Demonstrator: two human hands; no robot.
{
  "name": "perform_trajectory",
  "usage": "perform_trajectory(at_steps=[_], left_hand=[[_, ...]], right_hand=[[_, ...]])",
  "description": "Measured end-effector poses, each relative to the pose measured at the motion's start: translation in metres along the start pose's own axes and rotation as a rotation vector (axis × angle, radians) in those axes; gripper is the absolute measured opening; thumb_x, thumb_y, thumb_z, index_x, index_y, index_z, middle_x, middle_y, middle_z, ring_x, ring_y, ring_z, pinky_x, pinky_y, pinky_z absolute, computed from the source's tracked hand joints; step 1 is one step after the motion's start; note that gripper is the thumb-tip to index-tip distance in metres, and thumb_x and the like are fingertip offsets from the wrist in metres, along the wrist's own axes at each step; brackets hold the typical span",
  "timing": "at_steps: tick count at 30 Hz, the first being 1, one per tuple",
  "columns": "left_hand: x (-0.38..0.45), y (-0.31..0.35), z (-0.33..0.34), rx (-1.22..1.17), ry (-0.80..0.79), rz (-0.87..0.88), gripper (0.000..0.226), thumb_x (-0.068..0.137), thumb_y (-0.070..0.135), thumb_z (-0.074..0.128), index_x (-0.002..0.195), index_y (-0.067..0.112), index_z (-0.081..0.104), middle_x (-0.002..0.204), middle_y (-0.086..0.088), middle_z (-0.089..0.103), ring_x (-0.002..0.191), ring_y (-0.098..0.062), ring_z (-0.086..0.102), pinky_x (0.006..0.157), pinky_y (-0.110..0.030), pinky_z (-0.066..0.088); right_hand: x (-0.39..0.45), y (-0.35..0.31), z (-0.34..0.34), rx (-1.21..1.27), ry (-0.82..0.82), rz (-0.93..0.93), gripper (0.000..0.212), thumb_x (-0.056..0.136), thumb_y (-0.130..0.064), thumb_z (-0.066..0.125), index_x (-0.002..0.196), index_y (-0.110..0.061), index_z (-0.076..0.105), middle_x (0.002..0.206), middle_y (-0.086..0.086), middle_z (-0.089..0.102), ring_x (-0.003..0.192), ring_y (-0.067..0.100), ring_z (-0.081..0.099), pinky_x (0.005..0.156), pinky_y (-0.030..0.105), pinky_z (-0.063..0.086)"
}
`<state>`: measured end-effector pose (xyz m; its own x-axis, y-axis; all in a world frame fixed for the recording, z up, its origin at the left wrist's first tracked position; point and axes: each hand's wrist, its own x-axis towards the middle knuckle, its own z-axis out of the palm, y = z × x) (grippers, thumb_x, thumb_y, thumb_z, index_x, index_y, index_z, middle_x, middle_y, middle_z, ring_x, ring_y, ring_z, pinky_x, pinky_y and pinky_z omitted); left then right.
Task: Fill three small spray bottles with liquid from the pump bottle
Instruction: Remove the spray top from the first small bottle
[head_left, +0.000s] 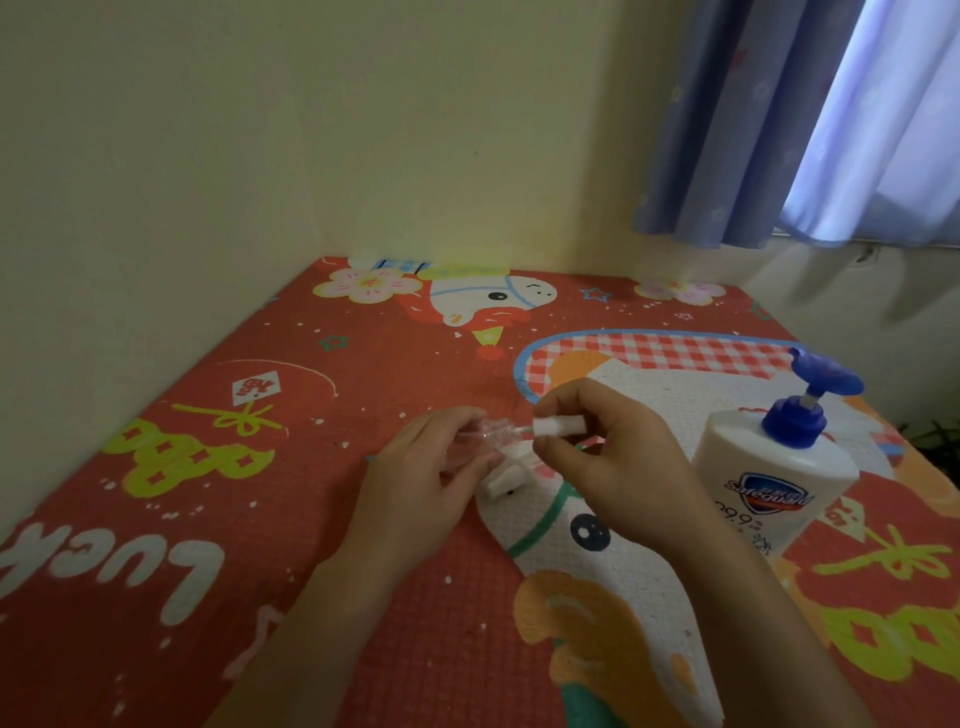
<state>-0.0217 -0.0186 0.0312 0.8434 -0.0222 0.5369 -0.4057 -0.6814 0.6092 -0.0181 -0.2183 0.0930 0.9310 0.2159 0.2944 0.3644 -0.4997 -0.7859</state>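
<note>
My left hand (431, 473) grips a small clear spray bottle (485, 434), tilted with its neck toward the right. My right hand (618, 457) pinches that bottle's white spray head (558, 426), whose thin tube still reaches into the bottle's neck. Below the hands, white caps of other small bottles (506, 480) lie on the mat, mostly hidden by my fingers. The white pump bottle (769, 483) with a blue pump stands upright to the right of my right hand.
A red cartoon-printed mat (311, 467) covers the table, which sits in a corner between cream walls. A blue curtain (779, 119) hangs at the upper right. The mat's right edge runs just behind the pump bottle.
</note>
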Motion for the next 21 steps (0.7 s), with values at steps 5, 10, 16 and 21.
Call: perform_trajectory(at_steps=[5,10,16,21], left_hand=[[0.002,-0.01,-0.002,-0.065,0.036,-0.078,0.034,0.089,0.043,0.068,0.121,0.034,0.061,0.11,0.02,0.067,0.099,0.002,0.064,0.08,-0.021,0.053],[0.002,-0.008,-0.003,-0.164,0.168,-0.103,0.031,0.09,0.062,0.053,0.115,0.042,0.055,0.098,0.03,0.067,0.085,0.002,0.069,0.073,-0.035,0.059],[0.004,-0.006,-0.006,-0.178,0.273,-0.093,0.022,0.09,0.061,0.054,0.108,0.051,0.05,0.097,0.017,0.069,0.074,-0.008,0.068,0.065,-0.037,0.056],[0.006,-0.008,-0.006,-0.284,0.345,-0.164,0.03,0.085,0.061,0.059,0.109,0.044,0.054,0.1,0.017,0.072,0.079,-0.008,0.069,0.071,-0.037,0.058]], right_hand=[[0.001,0.002,-0.006,0.046,0.05,0.018,0.012,0.092,-0.022,0.067,0.096,-0.033,0.066,0.084,-0.016,0.067,0.072,0.006,0.062,0.067,0.03,0.053],[0.002,0.005,0.003,0.019,0.182,0.034,0.013,0.094,-0.026,0.065,0.103,-0.031,0.071,0.08,-0.011,0.068,0.076,0.001,0.062,0.063,0.013,0.049],[-0.003,0.011,0.044,-0.197,0.115,0.052,0.007,0.092,-0.037,0.065,0.097,-0.032,0.067,0.079,-0.019,0.066,0.073,-0.004,0.061,0.064,0.021,0.052],[-0.017,0.013,0.085,-0.329,0.01,-0.032,0.02,0.095,-0.039,0.057,0.108,-0.027,0.064,0.088,-0.007,0.072,0.078,0.007,0.064,0.073,0.032,0.055]])
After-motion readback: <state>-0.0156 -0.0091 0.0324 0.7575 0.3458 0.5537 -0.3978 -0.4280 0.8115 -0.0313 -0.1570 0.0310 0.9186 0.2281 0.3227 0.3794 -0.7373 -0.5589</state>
